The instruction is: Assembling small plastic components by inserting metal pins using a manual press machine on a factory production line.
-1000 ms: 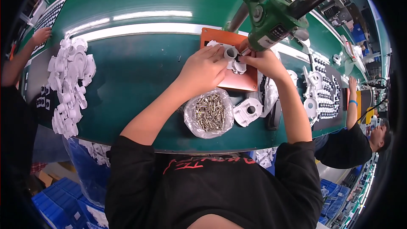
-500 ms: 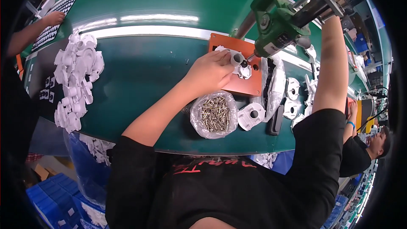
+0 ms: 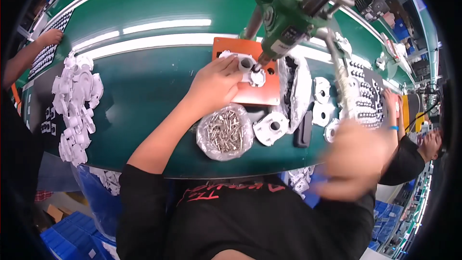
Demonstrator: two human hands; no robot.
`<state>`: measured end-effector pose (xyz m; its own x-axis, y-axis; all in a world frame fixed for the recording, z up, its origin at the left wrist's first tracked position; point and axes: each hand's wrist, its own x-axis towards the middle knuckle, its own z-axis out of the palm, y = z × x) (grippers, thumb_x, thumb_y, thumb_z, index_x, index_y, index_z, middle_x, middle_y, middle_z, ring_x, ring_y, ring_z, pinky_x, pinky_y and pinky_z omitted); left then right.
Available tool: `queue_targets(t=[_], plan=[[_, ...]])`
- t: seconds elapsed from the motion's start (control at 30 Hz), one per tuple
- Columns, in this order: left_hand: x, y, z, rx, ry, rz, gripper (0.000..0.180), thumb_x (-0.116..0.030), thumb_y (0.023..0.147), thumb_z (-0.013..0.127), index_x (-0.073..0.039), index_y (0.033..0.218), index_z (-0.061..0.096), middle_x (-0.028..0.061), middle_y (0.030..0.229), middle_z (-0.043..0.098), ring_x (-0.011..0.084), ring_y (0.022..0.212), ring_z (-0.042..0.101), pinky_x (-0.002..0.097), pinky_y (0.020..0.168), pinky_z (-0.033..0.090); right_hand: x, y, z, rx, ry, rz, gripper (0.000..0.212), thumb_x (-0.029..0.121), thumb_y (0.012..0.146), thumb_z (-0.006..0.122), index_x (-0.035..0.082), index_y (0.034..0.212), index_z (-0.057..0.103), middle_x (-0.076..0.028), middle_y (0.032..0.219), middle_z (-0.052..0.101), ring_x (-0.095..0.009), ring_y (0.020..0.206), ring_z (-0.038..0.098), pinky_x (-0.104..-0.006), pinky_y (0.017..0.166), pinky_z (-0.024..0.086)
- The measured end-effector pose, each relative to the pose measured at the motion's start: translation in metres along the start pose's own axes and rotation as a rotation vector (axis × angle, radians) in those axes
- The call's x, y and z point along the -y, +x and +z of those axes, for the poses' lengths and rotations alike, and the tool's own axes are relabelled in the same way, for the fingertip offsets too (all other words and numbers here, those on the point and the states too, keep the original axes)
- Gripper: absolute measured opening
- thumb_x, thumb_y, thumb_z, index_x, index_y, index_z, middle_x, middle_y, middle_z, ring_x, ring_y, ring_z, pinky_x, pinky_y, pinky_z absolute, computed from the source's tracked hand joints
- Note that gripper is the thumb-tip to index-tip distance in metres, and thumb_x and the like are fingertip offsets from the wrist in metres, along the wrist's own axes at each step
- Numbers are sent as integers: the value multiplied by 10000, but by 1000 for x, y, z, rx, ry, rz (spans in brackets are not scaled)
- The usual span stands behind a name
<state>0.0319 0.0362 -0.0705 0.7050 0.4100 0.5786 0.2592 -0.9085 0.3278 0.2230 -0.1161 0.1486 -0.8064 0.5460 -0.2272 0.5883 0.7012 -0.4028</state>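
Note:
My left hand (image 3: 215,85) is closed on a white plastic part (image 3: 246,62), keeping it on an orange plate (image 3: 268,95). Over that part stands a green bench press (image 3: 284,24), its spindle tip down at a small dark piece beside the part's round collar. At the right, my right hand (image 3: 356,161) is smeared by motion at the lower end of the press's long, pale-wrapped lever (image 3: 342,79), seemingly wrapped round it. Near my left wrist sits a clear plastic bag of screws (image 3: 225,132). Next to it lies another white plastic part (image 3: 272,129).
A heap of white parts (image 3: 79,101) lies at the left. Right of the plate are a plastic bag (image 3: 299,91), a dark oblong block (image 3: 303,130) and more white parts (image 3: 321,89). Co-workers' hands show at the left (image 3: 50,37) and right (image 3: 390,98). Blue bins (image 3: 72,233) stand below.
My right hand has swung the lever from high at the top right down toward me. The press head's tip has come down onto the part. My left hand stays on it; the view has shifted.

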Motion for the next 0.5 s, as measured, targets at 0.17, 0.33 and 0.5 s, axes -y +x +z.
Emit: queue_targets(t=[0.17, 0.33, 0.5], plan=[[-1, 2, 1, -3, 31, -66, 253, -86, 735, 578, -20, 978, 598, 171, 1060, 621, 331, 1062, 563, 412, 916, 457, -15, 15, 44, 76, -217, 268, 318, 359, 775, 653, 84, 621, 613, 20, 436, 458, -187, 402, 514, -303, 444, 410], [-4, 21, -5, 135, -76, -250, 315, -91, 752, 570, 0, 1053, 563, 178, 1075, 613, 334, 1054, 563, 421, 897, 461, -106, -45, -20, -591, 579, -182, 518, 464, 894, 537, -5, 1111, 583, -1, 583, 604, -146, 530, 587, -304, 517, 426], [30, 24, 8, 21, 97, -21, 416, -110, 759, 567, 9, 1156, 533, 183, 1157, 577, 306, 1063, 564, 395, 898, 453, -111, 34, -41, -1697, 1109, 477, 319, 386, 854, 610, 119, 1021, 554, 6, 805, 524, -105, 695, 469, -270, 619, 386]])
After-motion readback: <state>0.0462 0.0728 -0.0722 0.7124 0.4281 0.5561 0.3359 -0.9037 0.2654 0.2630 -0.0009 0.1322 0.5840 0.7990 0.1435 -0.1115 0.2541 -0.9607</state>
